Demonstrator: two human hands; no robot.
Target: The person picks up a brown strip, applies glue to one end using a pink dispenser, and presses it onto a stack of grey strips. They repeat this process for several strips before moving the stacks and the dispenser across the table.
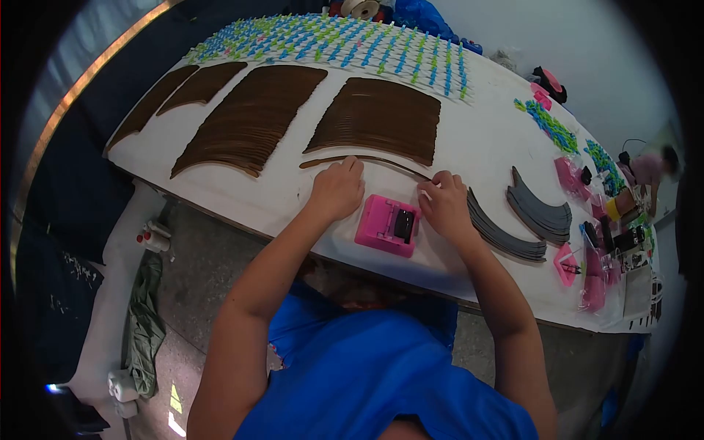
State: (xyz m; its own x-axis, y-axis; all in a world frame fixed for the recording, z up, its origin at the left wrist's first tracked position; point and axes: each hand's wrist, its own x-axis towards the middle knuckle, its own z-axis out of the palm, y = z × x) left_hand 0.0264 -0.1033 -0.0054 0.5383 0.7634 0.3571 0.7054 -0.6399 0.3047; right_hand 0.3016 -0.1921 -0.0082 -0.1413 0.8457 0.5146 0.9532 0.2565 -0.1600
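A thin brown strip (385, 165) lies in a shallow curve just below a sheet-like group of matching brown strips (378, 121). My left hand (339, 191) has its fingers closed at the strip, left of its middle. At the strip's right end, my right hand (447, 202) pinches with thumb and fingers; the exact contact is partly hidden. Between my two hands, near the table edge, sits a pink plastic device (385, 226) with a black part on its right side. Grey strips (502, 227) lie fanned out beside my right forearm.
More brown strips (249, 117) cover the table's left side. Rows of blue and green pieces (330, 44) stand along the back. Another grey stack (539, 209), loose blue-green pieces (550, 126) and pink parts (572, 176) are at the right. Another person (649, 169) is at the far right.
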